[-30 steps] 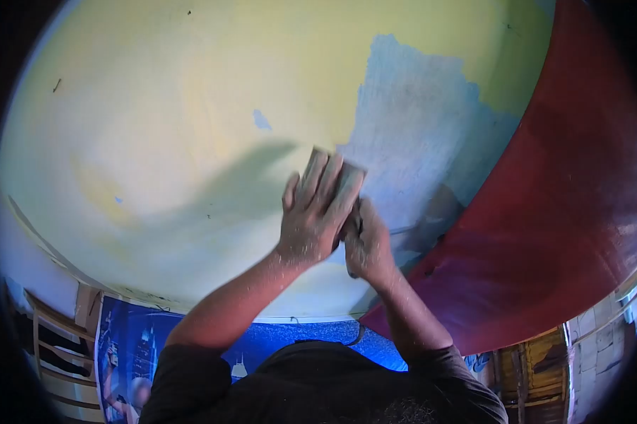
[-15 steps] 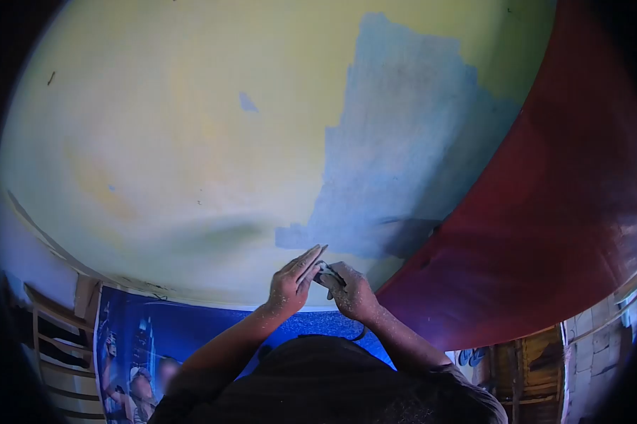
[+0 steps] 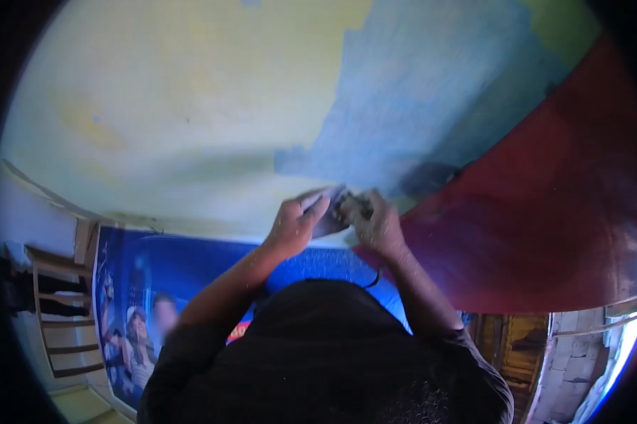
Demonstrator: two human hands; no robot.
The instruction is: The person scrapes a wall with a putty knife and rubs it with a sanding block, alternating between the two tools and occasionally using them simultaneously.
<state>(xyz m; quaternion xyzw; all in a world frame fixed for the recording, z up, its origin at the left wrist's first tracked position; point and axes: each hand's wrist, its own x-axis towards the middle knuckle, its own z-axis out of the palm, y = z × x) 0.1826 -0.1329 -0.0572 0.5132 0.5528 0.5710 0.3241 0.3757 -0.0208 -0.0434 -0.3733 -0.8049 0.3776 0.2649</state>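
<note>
Two tones split the wall (image 3: 177, 106), pale yellow to the left and a rough blue patch (image 3: 431, 92) to the right, with a dark red surface (image 3: 544, 212) curving beside the patch. Below the wall hangs a blue poster (image 3: 156, 283) printed with figures, next to a wooden rack (image 3: 50, 318). A person in a dark shirt holds both dusty hands up before the wall's lower edge, where yellow, blue and red meet. The left hand (image 3: 293, 226) and right hand (image 3: 382, 226) are touching, each grip clamped on a small grey pad (image 3: 332, 210) held between them; blur hides its detail.
</note>
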